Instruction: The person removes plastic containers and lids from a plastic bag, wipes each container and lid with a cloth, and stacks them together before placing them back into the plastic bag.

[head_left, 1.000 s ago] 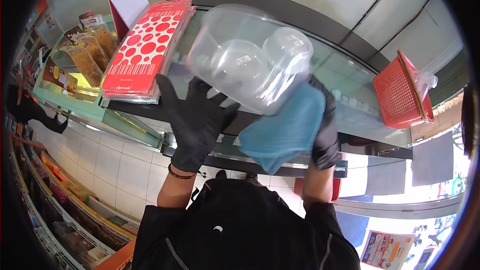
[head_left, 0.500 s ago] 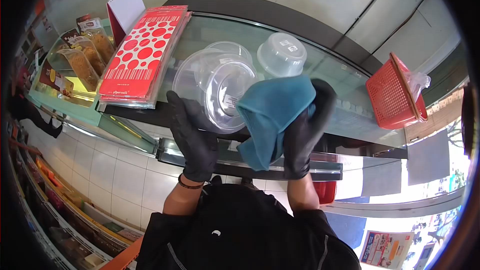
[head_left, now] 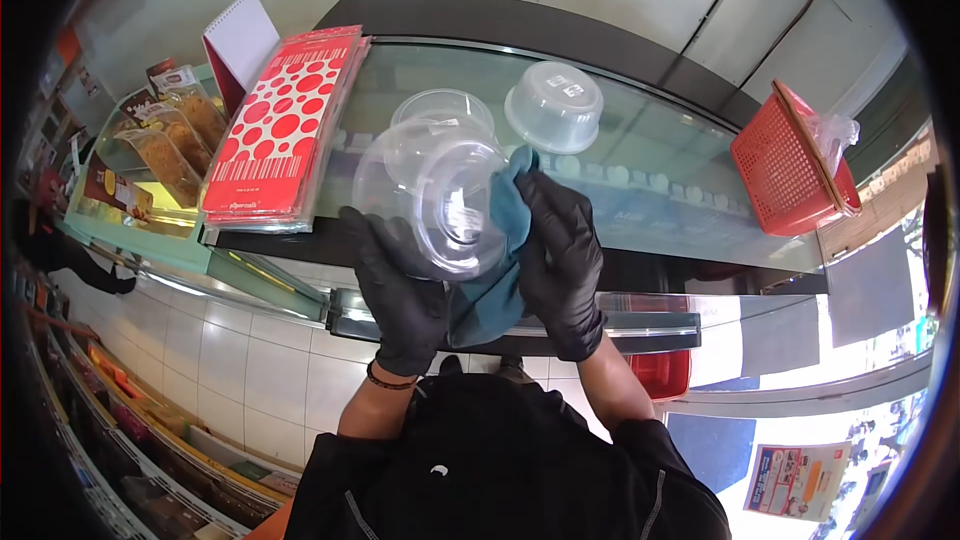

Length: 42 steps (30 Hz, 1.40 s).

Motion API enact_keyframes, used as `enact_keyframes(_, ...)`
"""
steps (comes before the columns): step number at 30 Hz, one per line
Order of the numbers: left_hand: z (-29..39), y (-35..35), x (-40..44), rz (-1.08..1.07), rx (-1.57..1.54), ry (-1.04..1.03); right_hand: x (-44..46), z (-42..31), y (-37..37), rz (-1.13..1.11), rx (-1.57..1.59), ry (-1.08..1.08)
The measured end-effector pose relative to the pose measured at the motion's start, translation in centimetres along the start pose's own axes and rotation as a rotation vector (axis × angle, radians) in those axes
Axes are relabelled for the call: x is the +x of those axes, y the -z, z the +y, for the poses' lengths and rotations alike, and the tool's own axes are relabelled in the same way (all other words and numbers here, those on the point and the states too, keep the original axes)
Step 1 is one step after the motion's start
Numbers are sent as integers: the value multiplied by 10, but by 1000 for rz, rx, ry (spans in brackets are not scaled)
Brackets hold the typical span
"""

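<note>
My left hand (head_left: 400,295), in a black glove, grips the rim of a clear plastic bowl (head_left: 395,175) and holds it tilted above the counter's front edge. A blue cloth (head_left: 490,302) is pinched in my black-gloved right hand (head_left: 562,265). The cloth lies against the right side of the bowl, and its lower end hangs between my hands. Behind the bowl, another clear round container or lid (head_left: 440,100) shows partly on the glass. To its right a translucent tub (head_left: 553,108) sits upside down.
The glass counter (head_left: 680,175) stretches across in front of me. Red dotted packets (head_left: 275,125) and a desk calendar (head_left: 238,45) are at its left, near bagged snacks (head_left: 168,155). A red basket (head_left: 790,165) stands at the right end. Shelves (head_left: 130,440) run along the lower left.
My right hand has brought the cloth left and against the bowl's side; before, the cloth was bunched up and spread over that hand. My left hand keeps hold of the bowl.
</note>
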<state>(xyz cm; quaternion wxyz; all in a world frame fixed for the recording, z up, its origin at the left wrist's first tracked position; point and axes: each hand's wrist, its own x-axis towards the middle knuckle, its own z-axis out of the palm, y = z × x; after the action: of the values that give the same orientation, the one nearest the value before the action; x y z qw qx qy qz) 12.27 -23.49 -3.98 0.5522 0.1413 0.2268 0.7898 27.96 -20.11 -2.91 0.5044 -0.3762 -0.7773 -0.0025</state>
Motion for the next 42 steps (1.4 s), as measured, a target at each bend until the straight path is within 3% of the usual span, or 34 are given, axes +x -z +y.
enact_keyframes(1, -10, 5, -2, 53, 127, -44, 6, -8, 4, -3, 11, 0)
enact_keyframes(2, -16, 5, -2, 105, 252, -92, 8, -11, -1, 33, -16, 180)
enact_keyframes(3, -17, -2, -2, 60, 455, -196, 6, -23, 1, -19, -29, 218)
enact_keyframes(5, -8, 24, 19, -469, 68, -93, -11, -38, 7, -97, -52, 301)
enact_keyframes(8, 12, 2, 6, 5, 184, -59, -31, -21, 9, -119, -81, 360)
enact_keyframes(10, 20, -17, 9, 84, 84, -48, -36, 2, 16, -99, -87, 274)
enact_keyframes(11, 26, -34, 3, 107, 32, -4, -32, 11, 13, 16, -117, 251)
enact_keyframes(14, 5, -18, 0, 69, 131, -139, -13, -13, 22, 13, -66, 246)
enact_keyframes(15, -2, -12, -2, 38, 171, -169, -19, -23, 22, -98, -109, 297)
enact_keyframes(18, -1, -8, -4, -90, 207, -102, -6, -33, 31, -338, 229, 188)
enact_keyframes(20, 16, -33, -3, -133, 43, 79, -37, 12, 35, -171, -382, 329)
enact_keyframes(21, 18, -33, -4, 15, 59, 22, -28, 29, 46, -143, -314, 246)
enact_keyframes(22, 13, -2, 9, -17, 54, -141, -23, 43, 64, -250, -356, 24)
enact_keyframes(23, 25, -1, 16, -15, 81, -140, -11, 65, 87, -179, -439, 153)
enact_keyframes(26, 48, 22, 43, -50, 269, -219, 25, 107, 156, 36, -566, 177)
enact_keyframes(28, 65, 23, 61, -146, 414, -250, 51, 138, 184, 187, -464, 154)
enact_keyframes(30, 74, 6, 71, -321, 795, -298, 70, 173, 202, 106, -386, -12)
enact_keyframes(32, 71, -6, 89, -415, 818, -281, 71, 208, 220, -60, -433, -223)
enact_keyframes(34, 73, -12, 103, -511, 1342, -582, 70, 240, 217, -334, -589, -455)
enact_keyframes(35, 74, -15, 110, -520, 1567, -767, 73, 246, 210, -417, -781, -360)
enact_keyframes(37, 75, -31, 116, -481, 1484, -608, 70, 234, 201, -570, -1165, -159)
enact_keyframes(39, 57, -54, 113, -476, 1264, -500, 97, 193, 189, -526, -794, -87)
enact_keyframes(41, 40, -78, 107, -603, 1400, -744, 125, 157, 173, -527, -139, 162)
enact_keyframes(42, 28, -89, 107, -678, 1461, -868, 131, 140, 164, -543, -16, 244)
